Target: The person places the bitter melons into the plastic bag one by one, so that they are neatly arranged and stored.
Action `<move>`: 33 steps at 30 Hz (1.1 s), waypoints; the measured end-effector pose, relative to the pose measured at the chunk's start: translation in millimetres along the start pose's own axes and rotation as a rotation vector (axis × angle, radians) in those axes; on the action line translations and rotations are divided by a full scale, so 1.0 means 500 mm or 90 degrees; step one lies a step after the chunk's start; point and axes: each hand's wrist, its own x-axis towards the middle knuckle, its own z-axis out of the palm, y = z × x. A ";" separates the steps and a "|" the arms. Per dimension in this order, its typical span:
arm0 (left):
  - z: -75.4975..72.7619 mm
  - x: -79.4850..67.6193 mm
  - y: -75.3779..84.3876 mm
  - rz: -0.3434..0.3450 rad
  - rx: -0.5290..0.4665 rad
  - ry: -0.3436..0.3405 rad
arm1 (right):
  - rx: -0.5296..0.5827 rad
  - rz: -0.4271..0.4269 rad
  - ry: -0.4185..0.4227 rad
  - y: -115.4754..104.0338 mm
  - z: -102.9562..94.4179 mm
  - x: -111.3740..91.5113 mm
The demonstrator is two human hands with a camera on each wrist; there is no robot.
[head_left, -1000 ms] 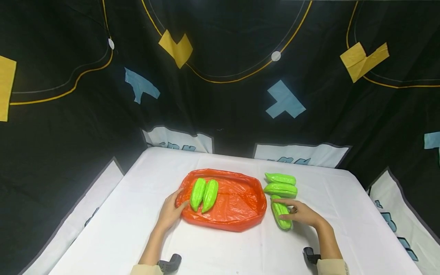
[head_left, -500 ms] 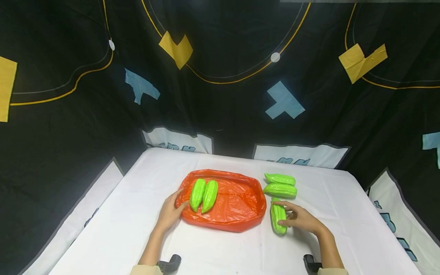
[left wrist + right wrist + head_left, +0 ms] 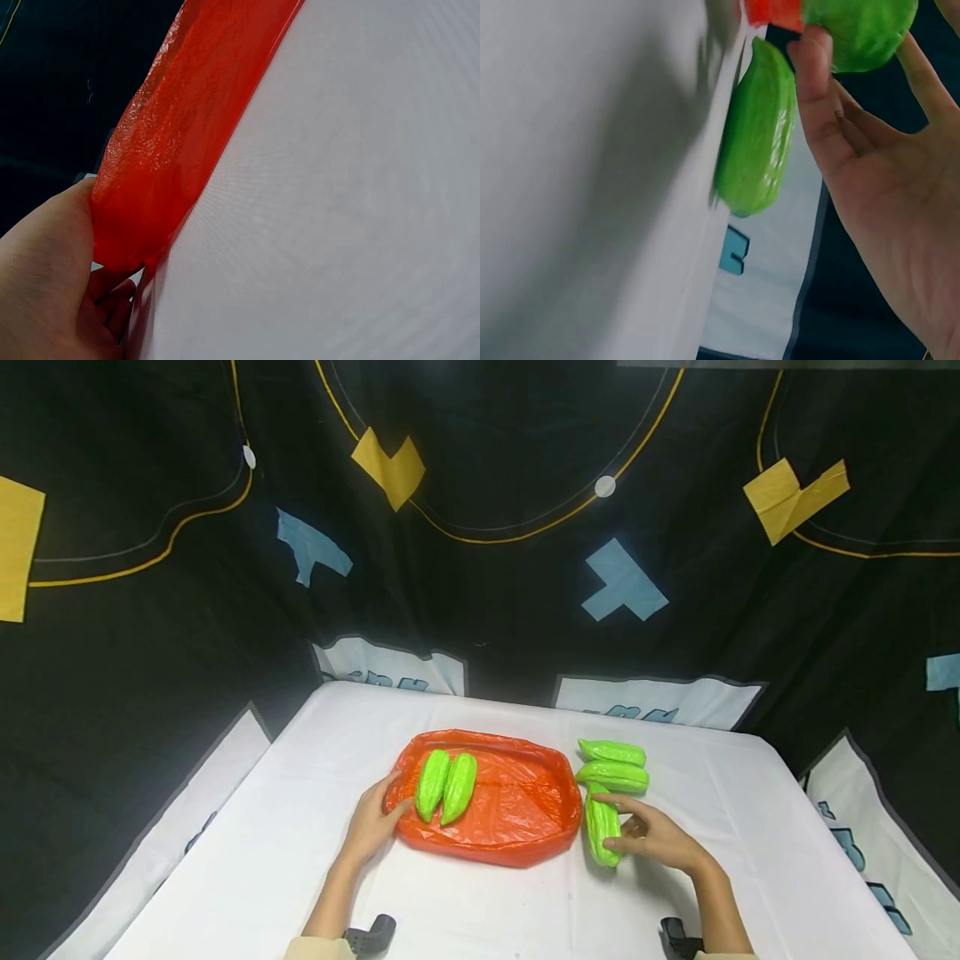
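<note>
An open red plastic bag [image 3: 517,789], spread into a tray-like shape, lies mid-table with two light green bitter melons [image 3: 459,789] side by side in its left part. My left hand [image 3: 370,822] grips the bag's left edge; in the left wrist view its thumb and curled fingers [image 3: 116,300] are at the red plastic. Just right of the bag, my right hand [image 3: 660,835] pinches another bitter melon [image 3: 602,827] between thumb and fingers. The right wrist view shows this held melon [image 3: 862,34] raised off the white cloth.
Two more bitter melons [image 3: 613,775] lie together on the white-covered table [image 3: 480,910], behind the right hand. One table melon [image 3: 757,135] shows close to the hand in the right wrist view. A dark curtain [image 3: 480,593] hangs behind the table.
My right hand has picked the nearest bitter melon up from the cloth and shifted it slightly left, toward the bag. The left hand and the bag have stayed in place.
</note>
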 end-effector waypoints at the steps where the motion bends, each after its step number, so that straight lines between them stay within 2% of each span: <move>1: 0.000 0.000 0.001 -0.002 -0.003 0.000 | -0.004 -0.005 0.009 -0.005 0.002 0.001; 4: 0.000 0.001 0.002 -0.005 -0.004 -0.004 | -0.011 -0.013 0.039 -0.021 0.008 0.007; 9: -0.003 0.001 0.003 -0.008 0.002 -0.005 | -0.008 -0.068 0.077 -0.046 0.027 0.028; 13: -0.005 0.000 0.002 -0.006 0.003 -0.002 | 0.005 -0.113 0.114 -0.091 0.051 0.044; 17: -0.006 0.000 0.000 -0.010 0.002 -0.007 | 0.027 -0.117 0.158 -0.147 0.076 0.053; 21: -0.005 -0.002 -0.001 -0.015 0.003 -0.010 | 0.047 -0.108 0.183 -0.176 0.103 0.071; 29: -0.002 -0.001 0.002 -0.013 0.003 -0.005 | 0.070 -0.111 0.155 -0.187 0.149 0.115; 33: -0.002 0.000 0.003 -0.016 0.005 -0.012 | 0.058 -0.100 0.146 -0.147 0.174 0.146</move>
